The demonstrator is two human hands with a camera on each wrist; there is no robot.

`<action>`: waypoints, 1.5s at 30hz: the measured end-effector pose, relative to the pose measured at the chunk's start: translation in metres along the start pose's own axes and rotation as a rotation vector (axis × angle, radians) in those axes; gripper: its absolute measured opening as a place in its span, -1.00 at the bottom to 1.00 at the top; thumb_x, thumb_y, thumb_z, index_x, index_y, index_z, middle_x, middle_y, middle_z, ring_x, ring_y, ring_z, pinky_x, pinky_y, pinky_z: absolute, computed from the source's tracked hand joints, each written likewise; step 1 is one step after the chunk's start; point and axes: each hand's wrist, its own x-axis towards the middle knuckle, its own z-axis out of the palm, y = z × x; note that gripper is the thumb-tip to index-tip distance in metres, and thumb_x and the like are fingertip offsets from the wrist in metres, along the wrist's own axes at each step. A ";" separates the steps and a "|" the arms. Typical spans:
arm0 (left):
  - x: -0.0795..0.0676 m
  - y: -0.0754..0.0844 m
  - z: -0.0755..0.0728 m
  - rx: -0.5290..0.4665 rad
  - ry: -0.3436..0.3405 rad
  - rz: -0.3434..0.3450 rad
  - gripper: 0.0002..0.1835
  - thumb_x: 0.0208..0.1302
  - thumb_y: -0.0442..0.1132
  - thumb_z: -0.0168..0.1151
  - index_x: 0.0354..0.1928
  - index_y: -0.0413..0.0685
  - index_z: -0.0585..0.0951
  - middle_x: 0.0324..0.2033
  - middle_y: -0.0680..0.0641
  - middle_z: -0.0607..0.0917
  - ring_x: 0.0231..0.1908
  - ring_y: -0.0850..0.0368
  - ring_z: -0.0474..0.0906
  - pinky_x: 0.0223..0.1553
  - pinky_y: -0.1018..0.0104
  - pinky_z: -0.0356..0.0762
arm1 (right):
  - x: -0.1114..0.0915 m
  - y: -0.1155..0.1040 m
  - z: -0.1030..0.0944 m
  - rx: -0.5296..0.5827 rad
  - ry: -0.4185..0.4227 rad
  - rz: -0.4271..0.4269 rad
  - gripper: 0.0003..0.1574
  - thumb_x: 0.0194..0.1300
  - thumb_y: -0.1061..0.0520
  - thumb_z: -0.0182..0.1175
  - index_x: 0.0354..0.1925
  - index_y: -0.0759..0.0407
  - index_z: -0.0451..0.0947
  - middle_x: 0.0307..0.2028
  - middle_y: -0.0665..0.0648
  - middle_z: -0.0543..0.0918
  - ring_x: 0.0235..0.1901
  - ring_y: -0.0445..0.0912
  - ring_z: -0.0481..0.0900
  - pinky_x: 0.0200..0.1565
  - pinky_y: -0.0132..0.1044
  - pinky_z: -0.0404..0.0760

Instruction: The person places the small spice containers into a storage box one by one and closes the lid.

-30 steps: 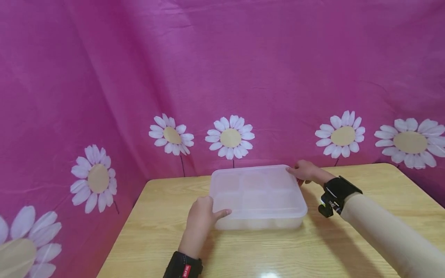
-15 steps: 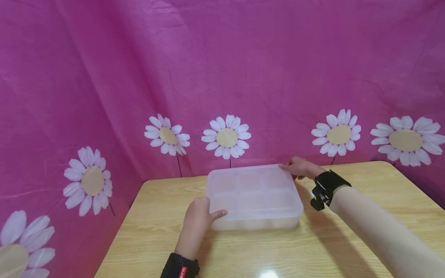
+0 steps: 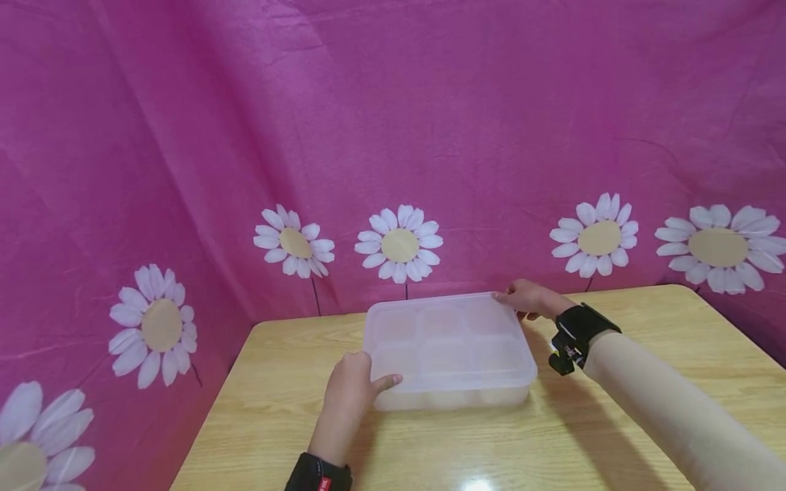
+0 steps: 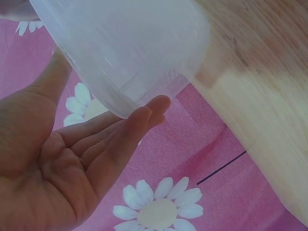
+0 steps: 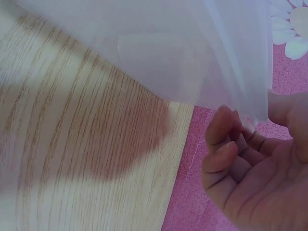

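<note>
A translucent white plastic box (image 3: 448, 348) with a flat lid sits on the wooden table, its inside split into several compartments that show faintly through the lid. My left hand (image 3: 351, 382) grips its left side, thumb over the lid's near-left edge. In the left wrist view, the fingers (image 4: 115, 149) reach along the box wall below the rim. At the far-right corner, my right hand (image 3: 527, 298) holds the rim, thumb on top of the lid. The right wrist view has its fingers (image 5: 219, 161) curled beneath that corner.
The light wooden table (image 3: 430, 450) ends at the back close to a magenta cloth (image 3: 460, 136) printed with white daisies. More of this cloth hangs along the left side. Each wrist wears a black strap (image 3: 586, 327).
My right hand has shifted slightly left along the far-right corner of the box. The head view has turned a little; the left hand keeps its hold and the box looks still.
</note>
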 end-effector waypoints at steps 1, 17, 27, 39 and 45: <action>0.000 0.000 0.000 0.002 -0.001 -0.003 -0.44 -0.18 0.12 0.43 -0.53 -0.33 0.57 -0.72 -0.01 0.37 -0.63 0.14 0.20 -0.59 0.26 0.23 | 0.000 0.000 0.000 -0.003 -0.003 0.004 -0.48 0.39 -0.14 -0.07 -0.17 0.35 0.37 -0.42 0.14 0.44 -0.45 -0.02 0.47 -0.49 -0.30 0.39; -0.005 0.003 -0.002 0.018 0.001 -0.018 -0.44 -0.20 0.12 0.44 -0.53 -0.32 0.55 -0.70 -0.07 0.45 -0.63 0.10 0.26 -0.57 0.22 0.30 | 0.002 0.000 0.004 -0.036 0.010 -0.002 -0.53 0.40 -0.11 -0.07 -0.17 0.30 0.37 -0.43 0.13 0.46 -0.45 -0.01 0.48 -0.51 -0.30 0.37; -0.009 0.005 -0.001 0.050 -0.035 -0.011 -0.47 -0.18 0.13 0.42 -0.58 -0.27 0.53 -0.73 -0.03 0.37 -0.64 0.10 0.24 -0.56 0.22 0.28 | 0.000 0.003 0.019 -0.070 0.083 0.071 -0.50 0.38 -0.11 -0.04 -0.13 0.34 0.45 -0.47 0.15 0.45 -0.47 0.01 0.48 -0.48 -0.23 0.41; 0.003 0.004 0.000 0.125 -0.023 0.005 -0.45 -0.13 0.16 0.37 -0.54 -0.28 0.57 -0.69 -0.09 0.49 -0.63 0.09 0.33 -0.56 0.21 0.36 | 0.007 -0.008 0.013 -0.050 0.104 0.075 -0.50 0.37 -0.09 -0.04 -0.22 0.37 0.47 -0.52 0.13 0.43 -0.50 -0.03 0.46 -0.47 -0.25 0.47; 0.001 0.005 0.004 0.205 -0.032 0.014 -0.43 -0.09 0.19 0.32 -0.50 -0.29 0.62 -0.60 -0.15 0.63 -0.60 0.07 0.50 -0.57 0.17 0.51 | 0.004 -0.008 0.013 -0.113 0.104 0.025 -0.49 0.39 -0.08 -0.06 -0.21 0.39 0.47 -0.52 0.16 0.44 -0.56 -0.03 0.48 -0.56 -0.27 0.44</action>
